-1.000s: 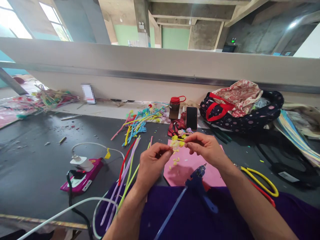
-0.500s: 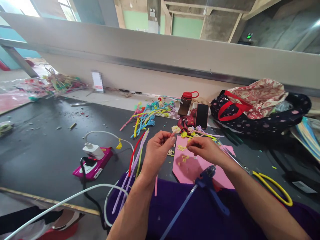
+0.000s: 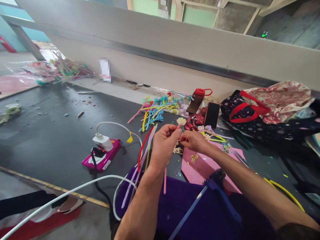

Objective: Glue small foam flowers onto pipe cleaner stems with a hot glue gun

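Note:
My left hand [image 3: 163, 145] is closed in a pinch round the pink stem of a small cream fuzzy flower [image 3: 181, 121]. The flower head sticks up above my thumb, and the pink stem's lower end [image 3: 165, 181] hangs below the hand. My right hand [image 3: 196, 141] is just to the right, its fingers pinched together close to my left fingertips. Whatever those fingers may hold is hidden. Beneath my right forearm lie a pink board [image 3: 206, 168], small yellow pieces [image 3: 194, 157] and a blue glue gun [image 3: 218, 186]. Short cream pieces [image 3: 178, 149] lie beside the board.
Loose fuzzy stems [image 3: 145, 150] lie left of my left arm, near a magenta power strip [image 3: 113, 153] with cables. Behind are a pile of colourful fuzzy flowers [image 3: 160, 108], a bottle [image 3: 196, 101], a phone [image 3: 212, 115] and a dotted bag [image 3: 250, 128]. Yellow-handled scissors [image 3: 287, 191] lie right.
My right hand has moved left and up from over the board to my left fingertips. The left hand still holds the flower. The whole view has shifted and tilted slightly.

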